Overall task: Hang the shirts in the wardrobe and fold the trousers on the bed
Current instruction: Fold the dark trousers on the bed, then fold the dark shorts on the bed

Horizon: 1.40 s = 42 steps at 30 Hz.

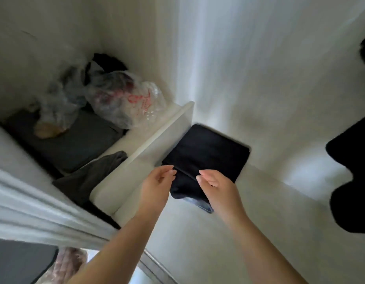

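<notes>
A folded black garment [208, 150] lies flat on the white wardrobe shelf [259, 212], against the back wall. Under its near edge a bit of blue denim [204, 207] sticks out. My left hand [157, 185] hovers at the garment's near left corner, fingers loosely curved and apart, fingertips just at the cloth. At the near right edge, over the cloth, my right hand [215, 185] has its fingers bent and nothing visibly pinched. Dark clothes [347, 181] hang at the right edge of the view.
A white upright divider [167, 130] separates this shelf from the left compartment. That compartment holds clear plastic bags [120, 99] on grey folded fabric [71, 144] and a dark grey cloth [91, 175]. The wardrobe's door frame [34, 206] runs across the lower left.
</notes>
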### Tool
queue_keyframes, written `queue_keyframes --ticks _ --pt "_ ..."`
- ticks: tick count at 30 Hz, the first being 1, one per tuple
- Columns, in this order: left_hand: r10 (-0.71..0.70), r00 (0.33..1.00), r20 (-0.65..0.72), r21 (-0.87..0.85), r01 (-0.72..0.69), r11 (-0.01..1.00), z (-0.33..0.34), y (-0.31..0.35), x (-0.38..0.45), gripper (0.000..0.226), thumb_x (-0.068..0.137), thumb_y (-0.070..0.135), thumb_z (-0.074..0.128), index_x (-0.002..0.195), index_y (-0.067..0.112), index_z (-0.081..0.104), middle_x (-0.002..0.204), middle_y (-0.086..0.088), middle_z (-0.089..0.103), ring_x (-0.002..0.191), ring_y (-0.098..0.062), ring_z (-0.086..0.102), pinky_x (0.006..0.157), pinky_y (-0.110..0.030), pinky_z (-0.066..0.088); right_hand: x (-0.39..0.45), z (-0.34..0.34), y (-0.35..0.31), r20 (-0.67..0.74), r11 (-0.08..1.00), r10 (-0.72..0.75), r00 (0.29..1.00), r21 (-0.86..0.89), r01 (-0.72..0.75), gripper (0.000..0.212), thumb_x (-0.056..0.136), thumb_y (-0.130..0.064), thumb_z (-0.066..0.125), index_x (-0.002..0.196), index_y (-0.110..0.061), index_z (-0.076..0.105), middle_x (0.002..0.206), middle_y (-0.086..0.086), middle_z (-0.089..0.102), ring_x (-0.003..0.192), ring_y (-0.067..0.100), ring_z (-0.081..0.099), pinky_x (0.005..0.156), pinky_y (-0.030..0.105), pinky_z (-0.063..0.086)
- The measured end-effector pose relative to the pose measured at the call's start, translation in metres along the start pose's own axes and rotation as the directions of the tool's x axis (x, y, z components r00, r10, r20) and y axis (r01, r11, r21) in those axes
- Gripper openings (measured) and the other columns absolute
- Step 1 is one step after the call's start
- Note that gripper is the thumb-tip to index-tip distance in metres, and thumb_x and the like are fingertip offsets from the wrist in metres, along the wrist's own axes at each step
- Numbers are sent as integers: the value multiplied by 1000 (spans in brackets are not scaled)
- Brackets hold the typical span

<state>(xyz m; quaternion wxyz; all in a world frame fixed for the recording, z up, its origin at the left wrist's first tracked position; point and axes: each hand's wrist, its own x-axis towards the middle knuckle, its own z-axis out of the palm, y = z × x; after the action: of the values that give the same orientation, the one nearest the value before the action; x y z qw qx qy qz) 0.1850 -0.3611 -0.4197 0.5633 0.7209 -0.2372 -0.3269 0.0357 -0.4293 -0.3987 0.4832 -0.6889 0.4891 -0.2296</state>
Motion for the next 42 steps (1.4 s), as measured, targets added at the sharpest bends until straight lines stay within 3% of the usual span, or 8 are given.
queue_keyframes --ticks 3,12,17,21,27,34,39,42 --pt "81 988 -135 -26 -85 996 -44 25 -62 19 92 11 59 90 28 67 81 13 73 76 0 67 65 -12 49 -41 0 -42 103 984 -161 981 94 152 13 87 -32 64 92 -43 61 95 -28 65 96 -18 57 78 2 41" --pt "62 864 -499 -238 -206 949 -172 48 -264 15 92 8 58 89 16 71 84 -3 74 79 -11 69 77 -21 52 -177 60 -127 380 880 -436 816 370 298 17 90 -19 62 87 -34 70 97 -21 72 96 -7 64 79 3 44" --pt "-26 689 -724 -251 -229 940 -244 36 -365 9 80 29 66 85 27 73 84 -1 74 81 -11 69 80 -26 53 -261 133 -173 588 843 -533 609 429 324 14 85 -27 63 86 -38 71 98 -16 72 99 -3 64 82 4 44" --pt "-76 531 -844 -248 -260 933 -304 15 -453 10 87 24 64 88 27 73 86 2 74 83 -12 69 73 -22 54 -348 188 -211 685 788 -610 399 471 397 19 79 -46 59 92 -38 70 101 -18 71 100 -4 63 80 7 46" --pt "-144 304 -942 -225 -251 941 -384 -31 -607 22 95 15 56 90 30 72 85 6 73 74 -5 66 59 -14 48 -506 272 -222 781 771 -605 155 526 359 18 82 -43 58 94 -37 69 102 -18 70 100 -4 63 81 13 48" --pt "-243 6 -970 -237 -242 941 -463 -90 -773 18 94 10 56 91 19 71 85 2 74 79 -11 66 79 -25 52 -689 362 -204 845 795 -522 -120 532 292 14 89 -29 60 98 -29 70 99 -20 70 96 -5 63 76 4 44" --pt "-309 -96 -946 -283 -214 935 -501 -120 -844 18 95 10 55 92 20 70 85 4 73 80 -7 67 81 -25 51 -776 410 -198 857 821 -437 -272 504 269 24 80 -46 59 97 -34 70 101 -18 70 99 -4 63 81 11 47" --pt "-341 -123 -932 -307 -231 923 -526 -135 -864 15 95 11 55 94 16 69 84 3 73 79 -7 66 84 -27 51 -805 444 -197 866 826 -381 -323 476 303 14 87 -40 60 98 -44 67 102 -19 69 99 -4 62 86 22 45"
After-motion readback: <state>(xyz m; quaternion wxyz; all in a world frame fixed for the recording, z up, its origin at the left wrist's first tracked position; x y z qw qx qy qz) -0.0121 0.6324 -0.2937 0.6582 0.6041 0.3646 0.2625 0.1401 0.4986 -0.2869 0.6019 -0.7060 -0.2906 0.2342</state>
